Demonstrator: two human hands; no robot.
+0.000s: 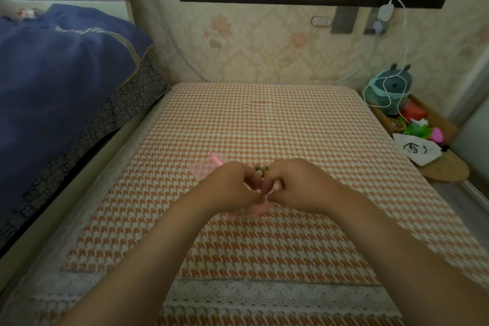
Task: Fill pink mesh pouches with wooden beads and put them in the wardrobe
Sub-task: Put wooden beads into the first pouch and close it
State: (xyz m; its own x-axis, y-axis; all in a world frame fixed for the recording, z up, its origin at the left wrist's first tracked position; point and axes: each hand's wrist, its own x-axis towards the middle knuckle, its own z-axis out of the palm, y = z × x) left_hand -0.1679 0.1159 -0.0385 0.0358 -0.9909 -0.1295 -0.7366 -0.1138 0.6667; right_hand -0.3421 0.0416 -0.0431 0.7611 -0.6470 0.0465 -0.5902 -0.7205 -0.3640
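Both my hands meet over the middle of an orange houndstooth cloth (264,124). My left hand (230,186) and my right hand (299,185) pinch the top edge of a pink mesh pouch (255,209), whose lower part shows beneath my fingers. A small heap of wooden beads (260,169) lies just behind my fingertips, partly hidden by them. More pink mesh pouches (209,165) lie flat on the cloth behind my left hand. No wardrobe is in view.
A bed with a dark blue quilt (58,82) runs along the left. At the right edge sit a white drawstring bag (418,149), a grey plush toy (391,85) wound with white cable, and small coloured items. A wallpapered wall stands behind.
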